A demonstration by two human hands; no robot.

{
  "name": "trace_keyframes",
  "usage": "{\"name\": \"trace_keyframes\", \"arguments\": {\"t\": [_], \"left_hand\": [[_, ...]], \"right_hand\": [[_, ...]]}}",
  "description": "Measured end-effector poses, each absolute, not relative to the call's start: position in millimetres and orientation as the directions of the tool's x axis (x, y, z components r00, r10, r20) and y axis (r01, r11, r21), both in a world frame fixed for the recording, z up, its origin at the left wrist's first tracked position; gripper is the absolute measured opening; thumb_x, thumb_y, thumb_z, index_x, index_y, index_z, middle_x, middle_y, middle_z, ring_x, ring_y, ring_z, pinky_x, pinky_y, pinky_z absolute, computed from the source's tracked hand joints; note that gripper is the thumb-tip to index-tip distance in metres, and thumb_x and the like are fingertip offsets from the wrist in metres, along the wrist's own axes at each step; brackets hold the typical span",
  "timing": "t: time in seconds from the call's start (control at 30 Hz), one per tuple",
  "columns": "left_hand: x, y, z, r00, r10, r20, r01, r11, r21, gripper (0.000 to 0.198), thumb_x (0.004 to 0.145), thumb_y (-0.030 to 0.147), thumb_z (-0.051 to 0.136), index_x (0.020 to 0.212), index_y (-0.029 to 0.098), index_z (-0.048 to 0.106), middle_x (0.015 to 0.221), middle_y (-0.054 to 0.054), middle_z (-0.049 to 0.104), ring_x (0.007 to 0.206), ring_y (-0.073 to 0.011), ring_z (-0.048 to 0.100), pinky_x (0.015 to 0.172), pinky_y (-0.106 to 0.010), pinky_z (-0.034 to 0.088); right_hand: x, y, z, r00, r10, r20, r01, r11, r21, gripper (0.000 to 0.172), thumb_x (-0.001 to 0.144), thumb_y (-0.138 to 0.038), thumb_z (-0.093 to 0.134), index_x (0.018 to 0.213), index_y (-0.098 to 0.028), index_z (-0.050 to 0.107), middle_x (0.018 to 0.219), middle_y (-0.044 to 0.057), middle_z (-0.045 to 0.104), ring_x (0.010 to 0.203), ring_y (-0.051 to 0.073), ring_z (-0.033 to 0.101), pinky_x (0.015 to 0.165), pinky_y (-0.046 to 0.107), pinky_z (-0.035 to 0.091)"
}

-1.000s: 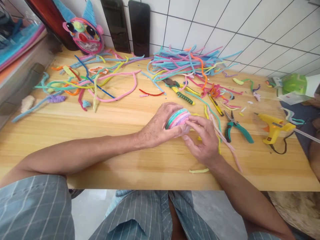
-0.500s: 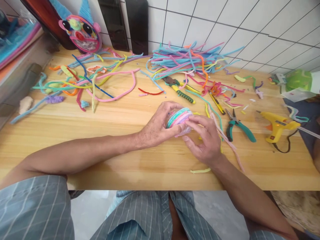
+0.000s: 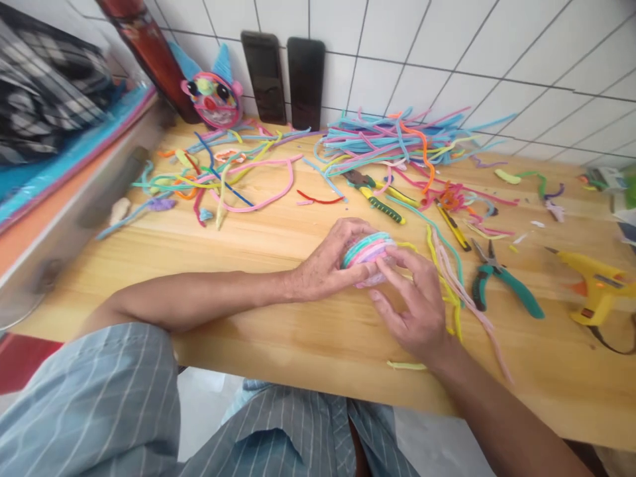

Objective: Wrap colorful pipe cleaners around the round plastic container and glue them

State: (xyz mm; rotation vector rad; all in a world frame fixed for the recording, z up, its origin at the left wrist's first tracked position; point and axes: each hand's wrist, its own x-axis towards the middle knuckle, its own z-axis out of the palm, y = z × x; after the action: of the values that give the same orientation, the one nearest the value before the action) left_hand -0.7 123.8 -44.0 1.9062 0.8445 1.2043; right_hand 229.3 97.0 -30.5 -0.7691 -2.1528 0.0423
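Observation:
A small rounded piece wrapped in teal, pink and lilac pipe cleaners (image 3: 368,252) is held just above the table, its lower side pale and see-through-looking. My left hand (image 3: 332,264) is closed around its left side, thumb across the front. From the right, my right hand (image 3: 415,301) presses its fingertips on the front of the same piece, close to the left thumb; its thumb hangs apart below. Yellow pipe cleaners (image 3: 454,301) and pale pink ones (image 3: 477,315) lie beside and partly behind the right hand.
Green-handled pliers (image 3: 507,281), a yellow glue gun (image 3: 593,281), a yellow cutter (image 3: 453,225) and yellow-green pliers (image 3: 380,201) lie on the table (image 3: 238,252). Behind are a pipe cleaner pile (image 3: 392,139), two phones (image 3: 305,83) against the tiles and a blue-eared figure (image 3: 213,99).
The camera view has swung left and tilted, so everything appears farther right and lower. Both hands keep their hold on the wrapped piece, with hardly any finger movement.

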Motion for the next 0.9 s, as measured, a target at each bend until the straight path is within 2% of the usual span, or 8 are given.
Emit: {"name": "trace_keyframes", "arguments": {"t": [0.1,0.23,0.43,0.6,0.73,0.9], "left_hand": [[-1.9,123.3,-41.3,0.361,0.807,0.466,0.160,-0.547,0.822,0.052,0.108,0.055,0.067,0.147,0.024,0.055,0.145,-0.015,0.063,0.142,-0.0296,0.062,0.124,-0.050,0.054],[-1.0,124.4,-41.3,0.359,0.776,0.519,0.151,-0.597,0.788,0.049,0.109,0.049,0.068,0.150,0.025,0.054,0.143,-0.014,0.064,0.141,-0.0298,0.062,0.122,-0.050,0.055],[2.3,126.3,-40.2,0.341,0.762,0.551,0.140,-0.621,0.771,0.042,0.109,0.044,0.067,0.143,0.023,0.055,0.134,-0.014,0.067,0.131,-0.0282,0.066,0.115,-0.047,0.057],[1.1,127.3,-38.9,0.354,0.780,0.516,0.148,-0.592,0.793,0.044,0.107,0.047,0.070,0.141,0.024,0.055,0.134,-0.013,0.068,0.131,-0.0296,0.066,0.114,-0.049,0.058],[1.5,126.6,-40.8,0.338,0.806,0.485,0.118,-0.548,0.828,0.043,0.107,0.046,0.069,0.141,0.024,0.056,0.138,-0.013,0.066,0.133,-0.0294,0.066,0.117,-0.049,0.057],[3.3,126.2,-47.3,0.308,0.825,0.474,0.122,-0.528,0.841,0.046,0.105,0.045,0.070,0.143,0.024,0.055,0.140,-0.013,0.063,0.136,-0.0292,0.064,0.119,-0.049,0.056]], "right_hand": [[229.6,95.1,-30.8,-0.456,0.548,0.701,0.500,0.810,-0.308,0.071,0.097,-0.018,0.078,0.165,-0.028,0.059,0.148,0.019,0.072,0.133,0.036,0.072,0.106,0.059,0.067],[230.5,93.6,-32.1,-0.451,0.568,0.689,0.507,0.798,-0.326,0.071,0.098,-0.016,0.077,0.165,-0.027,0.058,0.148,0.019,0.071,0.134,0.035,0.071,0.106,0.059,0.067],[235.5,95.9,-32.1,-0.471,0.603,0.643,0.514,0.780,-0.355,0.074,0.098,-0.014,0.076,0.168,-0.028,0.056,0.148,0.018,0.070,0.133,0.033,0.070,0.109,0.057,0.066],[236.0,97.4,-32.9,-0.482,0.593,0.645,0.501,0.791,-0.351,0.076,0.098,-0.012,0.076,0.169,-0.030,0.055,0.148,0.017,0.069,0.135,0.033,0.070,0.110,0.057,0.065],[236.2,99.5,-32.6,-0.483,0.581,0.655,0.498,0.798,-0.340,0.073,0.100,-0.017,0.075,0.168,-0.030,0.056,0.152,0.017,0.069,0.137,0.035,0.070,0.110,0.060,0.066],[238.1,102.5,-28.5,-0.485,0.574,0.660,0.483,0.804,-0.345,0.076,0.103,-0.026,0.072,0.174,-0.027,0.045,0.147,0.018,0.076,0.137,0.036,0.074,0.111,0.060,0.065]]}}
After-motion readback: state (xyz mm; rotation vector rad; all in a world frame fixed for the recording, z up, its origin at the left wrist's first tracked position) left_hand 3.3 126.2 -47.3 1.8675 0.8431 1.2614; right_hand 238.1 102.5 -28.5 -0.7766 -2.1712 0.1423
